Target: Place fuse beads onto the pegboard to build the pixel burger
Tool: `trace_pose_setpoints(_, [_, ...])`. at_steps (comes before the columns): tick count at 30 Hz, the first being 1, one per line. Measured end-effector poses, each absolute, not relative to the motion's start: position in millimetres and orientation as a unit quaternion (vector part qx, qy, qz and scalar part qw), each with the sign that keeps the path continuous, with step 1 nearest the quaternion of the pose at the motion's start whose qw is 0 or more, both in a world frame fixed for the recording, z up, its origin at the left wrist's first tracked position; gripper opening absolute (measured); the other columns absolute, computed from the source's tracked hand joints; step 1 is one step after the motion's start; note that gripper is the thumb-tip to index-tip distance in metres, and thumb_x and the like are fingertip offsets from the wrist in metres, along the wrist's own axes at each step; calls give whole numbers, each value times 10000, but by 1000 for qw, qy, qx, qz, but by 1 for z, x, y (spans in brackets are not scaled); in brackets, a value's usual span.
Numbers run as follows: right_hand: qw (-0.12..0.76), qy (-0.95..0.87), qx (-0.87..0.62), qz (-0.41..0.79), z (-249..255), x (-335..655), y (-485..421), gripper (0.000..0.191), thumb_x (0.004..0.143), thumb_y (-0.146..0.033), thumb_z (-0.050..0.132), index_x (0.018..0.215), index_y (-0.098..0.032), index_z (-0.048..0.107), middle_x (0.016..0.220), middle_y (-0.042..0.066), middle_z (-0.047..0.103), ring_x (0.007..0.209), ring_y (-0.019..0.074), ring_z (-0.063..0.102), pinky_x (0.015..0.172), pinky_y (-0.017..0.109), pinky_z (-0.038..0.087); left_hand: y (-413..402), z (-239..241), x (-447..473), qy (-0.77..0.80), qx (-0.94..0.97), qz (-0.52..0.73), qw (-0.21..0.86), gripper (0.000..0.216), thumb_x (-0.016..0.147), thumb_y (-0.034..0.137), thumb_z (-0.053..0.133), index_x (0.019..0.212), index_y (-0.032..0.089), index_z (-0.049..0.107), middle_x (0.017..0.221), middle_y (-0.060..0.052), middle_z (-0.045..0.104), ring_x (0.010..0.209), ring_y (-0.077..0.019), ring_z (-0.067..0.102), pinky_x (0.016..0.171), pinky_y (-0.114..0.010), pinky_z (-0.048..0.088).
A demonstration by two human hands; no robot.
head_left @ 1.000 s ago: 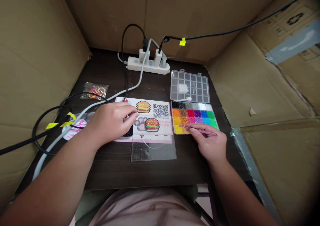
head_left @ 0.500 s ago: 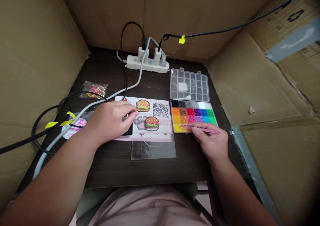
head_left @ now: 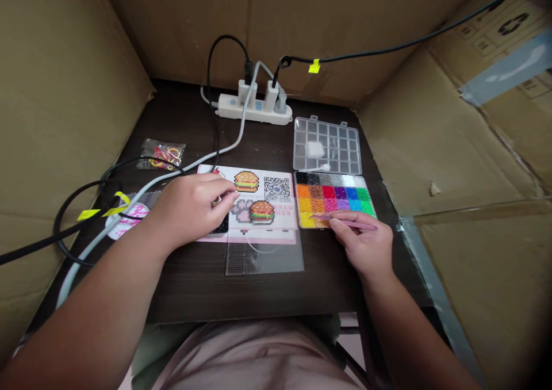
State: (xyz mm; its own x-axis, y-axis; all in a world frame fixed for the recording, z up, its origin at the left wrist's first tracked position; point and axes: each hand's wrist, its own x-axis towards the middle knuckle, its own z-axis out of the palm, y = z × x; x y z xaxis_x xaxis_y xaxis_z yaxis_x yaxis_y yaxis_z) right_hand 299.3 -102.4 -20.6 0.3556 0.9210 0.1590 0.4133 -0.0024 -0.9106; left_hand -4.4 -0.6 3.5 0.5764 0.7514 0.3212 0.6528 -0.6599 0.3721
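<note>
The right hand (head_left: 368, 245) is gripping pink tweezers (head_left: 353, 224) between thumb and fingers; their tips are pointing left over the near-left compartments of the bead box (head_left: 310, 228), where yellow and light orange beads are lying. Whether the tips are holding a bead: cannot tell, too small.

The left hand (head_left: 194, 209) is resting well apart from the right, at the left part of the pattern sheet (head_left: 261, 178). Its fingers are curling, thumb near the index finger; cannot tell whether anything is pinched between them. A dark item (head_left: 222, 226) is showing partly from under this hand.

The burger figure (head_left: 262, 212) is lying on the clear pegboard (head_left: 265, 263), which is overlapping the sheet and extending past its near edge. A printed burger and a QR code are showing on the sheet beyond it.

The box is standing just right of the sheet, its lid (head_left: 345, 154) lying open behind, with a white pad (head_left: 315, 149) resting in it. Farther back on the bench (head_left: 194, 292), a power strip (head_left: 254, 111) is carrying plugs; a grey cable (head_left: 150, 186) is running from there toward the near left. A bag of coloured rings (head_left: 160, 154) is lying at the far left.
</note>
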Motion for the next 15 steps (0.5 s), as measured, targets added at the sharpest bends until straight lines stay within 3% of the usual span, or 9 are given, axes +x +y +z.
trace_pose_setpoints(15, [485, -515, -659, 255, -20, 298, -102, 68, 752, -266, 755, 759, -203, 732, 812, 69, 776, 769, 234, 751, 728, 347, 629, -1, 4, -4, 398, 882, 229, 106, 293, 932, 316, 469, 910, 168, 720, 916, -68, 722, 861, -205, 681, 793, -316, 521])
